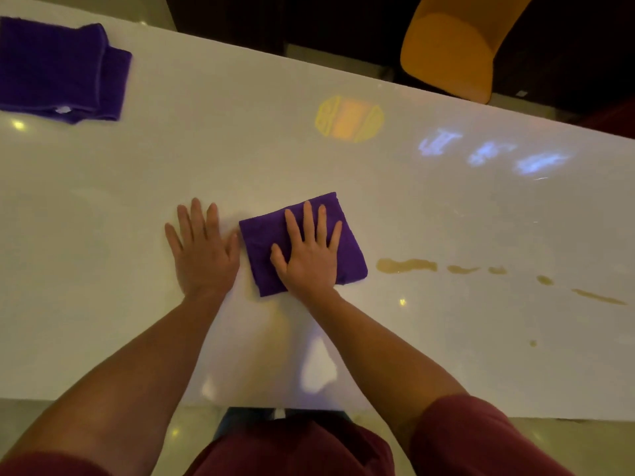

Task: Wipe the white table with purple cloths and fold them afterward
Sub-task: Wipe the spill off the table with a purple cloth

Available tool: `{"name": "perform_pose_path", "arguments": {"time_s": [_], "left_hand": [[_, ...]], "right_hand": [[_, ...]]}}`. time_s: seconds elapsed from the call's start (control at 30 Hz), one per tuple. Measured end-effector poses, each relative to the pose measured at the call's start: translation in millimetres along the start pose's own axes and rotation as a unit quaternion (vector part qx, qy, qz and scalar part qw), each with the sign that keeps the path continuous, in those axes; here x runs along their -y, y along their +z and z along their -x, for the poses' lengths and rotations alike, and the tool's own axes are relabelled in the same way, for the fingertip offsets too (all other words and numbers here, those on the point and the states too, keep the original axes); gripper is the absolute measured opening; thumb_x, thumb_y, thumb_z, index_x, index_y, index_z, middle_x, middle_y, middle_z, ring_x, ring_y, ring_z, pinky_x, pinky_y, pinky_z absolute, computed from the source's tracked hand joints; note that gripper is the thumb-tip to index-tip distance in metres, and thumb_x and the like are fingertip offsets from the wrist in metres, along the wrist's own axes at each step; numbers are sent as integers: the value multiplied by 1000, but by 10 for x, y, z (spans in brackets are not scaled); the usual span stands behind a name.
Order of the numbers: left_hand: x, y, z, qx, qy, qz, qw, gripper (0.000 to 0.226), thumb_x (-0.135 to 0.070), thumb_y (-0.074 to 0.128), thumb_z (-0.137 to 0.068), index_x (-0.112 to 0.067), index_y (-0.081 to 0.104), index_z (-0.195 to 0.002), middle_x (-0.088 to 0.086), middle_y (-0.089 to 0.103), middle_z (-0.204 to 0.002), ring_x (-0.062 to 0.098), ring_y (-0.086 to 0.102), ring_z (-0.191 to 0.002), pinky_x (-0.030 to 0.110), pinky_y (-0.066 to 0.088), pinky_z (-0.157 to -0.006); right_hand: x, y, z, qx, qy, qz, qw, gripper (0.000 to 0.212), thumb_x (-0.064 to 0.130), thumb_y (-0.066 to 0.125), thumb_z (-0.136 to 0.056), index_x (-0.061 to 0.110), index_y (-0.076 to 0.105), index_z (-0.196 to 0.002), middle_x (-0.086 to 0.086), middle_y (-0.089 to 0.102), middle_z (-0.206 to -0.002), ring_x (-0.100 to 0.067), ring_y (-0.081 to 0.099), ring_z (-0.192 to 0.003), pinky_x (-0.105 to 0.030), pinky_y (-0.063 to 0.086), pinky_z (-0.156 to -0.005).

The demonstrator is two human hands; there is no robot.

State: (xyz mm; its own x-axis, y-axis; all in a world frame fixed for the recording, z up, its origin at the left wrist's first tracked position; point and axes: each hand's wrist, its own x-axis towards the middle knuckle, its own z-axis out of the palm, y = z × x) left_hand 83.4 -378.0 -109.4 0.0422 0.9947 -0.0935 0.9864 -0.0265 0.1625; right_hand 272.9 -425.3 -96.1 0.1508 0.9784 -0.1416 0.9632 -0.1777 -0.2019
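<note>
The right hand (311,255) is pressing flat, fingers straight, on a folded purple cloth (347,249) mid-tabletop (446,355); left hand (202,250) is lying open just beside it. Brown spills (405,265) are trailing rightward; another cloth (58,67) is sitting far left.

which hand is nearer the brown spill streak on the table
Right. The right hand presses flat on the purple cloth just left of the brown spill streak; the left hand lies flat on the table, farther left.
</note>
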Motion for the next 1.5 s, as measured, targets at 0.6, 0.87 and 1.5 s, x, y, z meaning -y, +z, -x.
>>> {"name": "perform_pose_path", "arguments": {"time_s": [0.6,0.87,1.5], "left_hand": [[-107,-47,2,-30,-27,-25,999,65,-46,28,-105,-10,32,-160,15,24,-170,37,14,-158,60,9,-126],[-1668,-101,-453,-65,-146,109,981,63,-33,44,-105,-13,27,-162,14,20,-171,35,10,-160,60,7,-127],[-2091,330,-433,-67,-103,31,992,63,-46,22,-110,-9,35,-159,16,25,-169,41,15,-158,66,11,-125]], "right_hand": [[-351,-215,-1051,1,-157,-6,988,70,59,34,-103,27,31,-166,-9,20,-175,-35,8,-163,-62,-1,-129],[-1601,-401,-735,-3,-143,29,989,71,65,33,-102,31,32,-164,-6,24,-174,-34,12,-163,-64,5,-128],[-1957,-411,-821,-29,-65,0,997,70,64,32,-103,33,28,-165,-5,21,-175,-32,8,-163,-60,4,-130]]}}
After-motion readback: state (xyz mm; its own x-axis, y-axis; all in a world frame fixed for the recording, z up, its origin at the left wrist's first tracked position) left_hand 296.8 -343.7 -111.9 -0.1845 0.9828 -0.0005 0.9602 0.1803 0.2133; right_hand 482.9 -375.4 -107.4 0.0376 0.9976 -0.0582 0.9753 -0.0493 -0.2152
